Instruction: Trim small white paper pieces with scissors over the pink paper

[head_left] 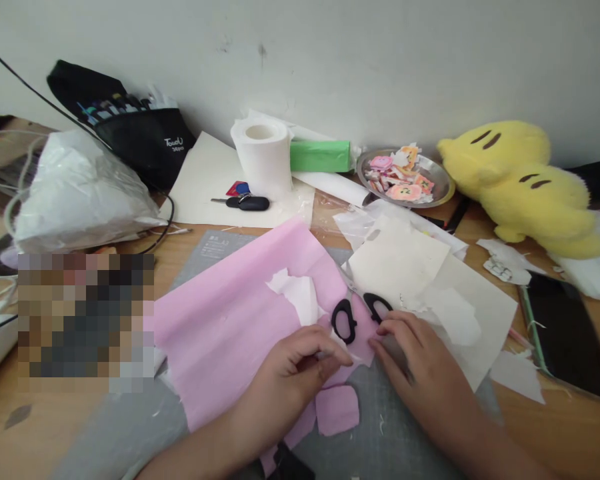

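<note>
Rounded pink piece: lies nearest the body, a small square with soft corners (337, 410), flat on the grey cutting mat (370, 453) and a little below the left hand's fingertips.
Left hand: fingers curled in with thumb and forefinger brought together (305, 363), over the lower right part of the pink sheet (230, 320); whether anything thin is pinched there is hidden.
Right hand: fingers bent, thumb reaching toward the left hand (417, 357); a fingertip is at or just beside the right scissor loop, contact impossible to make out, and no clear grasp shows.
Scissors: black-handled (353, 321), just beyond the hands, roughly between them; the two loops stand apart and face the person, so the long axis runs away from the body, leaning slightly left. The right hand is nearer the right loop; the left loop sits beyond the left fingertips. The blade tips are hard to see.
Pink sheet: spreads left and away from the left hand, its top edge slanting up to the right, a torn white scrap (303, 297) lying on it.
Pale papers: overlap beyond the right hand (400, 257).
Phone: dark screen, right of those papers (573, 333).
Back row: paper roll (267, 167), metal dish of cutouts (447, 193), yellow plush (545, 200).
</note>
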{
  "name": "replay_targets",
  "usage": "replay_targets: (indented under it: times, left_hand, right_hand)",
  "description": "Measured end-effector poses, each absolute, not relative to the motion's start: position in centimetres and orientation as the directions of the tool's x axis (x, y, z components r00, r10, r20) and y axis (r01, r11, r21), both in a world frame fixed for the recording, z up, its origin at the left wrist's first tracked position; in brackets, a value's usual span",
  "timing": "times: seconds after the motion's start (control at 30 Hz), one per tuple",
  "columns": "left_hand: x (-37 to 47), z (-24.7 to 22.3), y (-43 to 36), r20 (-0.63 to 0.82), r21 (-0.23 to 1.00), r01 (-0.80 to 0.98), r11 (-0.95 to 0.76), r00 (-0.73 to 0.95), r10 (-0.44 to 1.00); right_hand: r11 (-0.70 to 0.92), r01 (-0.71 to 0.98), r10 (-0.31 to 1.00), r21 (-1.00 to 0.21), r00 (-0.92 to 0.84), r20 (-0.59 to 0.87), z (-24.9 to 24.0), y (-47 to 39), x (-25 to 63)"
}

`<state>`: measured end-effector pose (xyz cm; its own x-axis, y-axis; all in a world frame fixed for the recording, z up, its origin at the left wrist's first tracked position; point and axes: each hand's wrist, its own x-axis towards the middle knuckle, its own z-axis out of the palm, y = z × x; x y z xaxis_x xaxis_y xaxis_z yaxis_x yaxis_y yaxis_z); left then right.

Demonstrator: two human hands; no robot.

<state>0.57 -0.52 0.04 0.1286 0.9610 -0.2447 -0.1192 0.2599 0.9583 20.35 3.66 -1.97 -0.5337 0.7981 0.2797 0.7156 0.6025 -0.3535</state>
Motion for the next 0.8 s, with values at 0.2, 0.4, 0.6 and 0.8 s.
replay_targets:
  times: [0.2, 0.4, 0.6, 0.8]
  left_hand:
    - [0.40, 0.15, -0.38, -0.347, 0.927, -0.105, 0.359, 0.116, 0.931]
    - [0.29, 0.13, -0.23, -0.378, 0.920, -0.070, 0.386, 0.103, 0.920]
    - [0.44, -0.05, -0.01, -0.420, 0.898, -0.106, 0.427, 0.083, 0.904]
    - [0.59, -0.13, -0.01, -0.426, 0.895, -0.123, 0.429, 0.052, 0.903]
  right_hand:
    - [0.501, 0.686, 0.865, -0.528, -0.417, 0.278, -1.81, 4.31, 21.11]
    - [0.560, 0.690, 0.826, -0.459, -0.505, 0.249, -1.70, 4.25, 21.19]
    - [0.572, 0.748, 0.820, -0.336, -0.533, 0.207, -1.45, 3.95, 20.71]
    - [0.542, 0.778, 0.839, -0.317, -0.480, 0.255, -1.32, 4.11, 20.53]
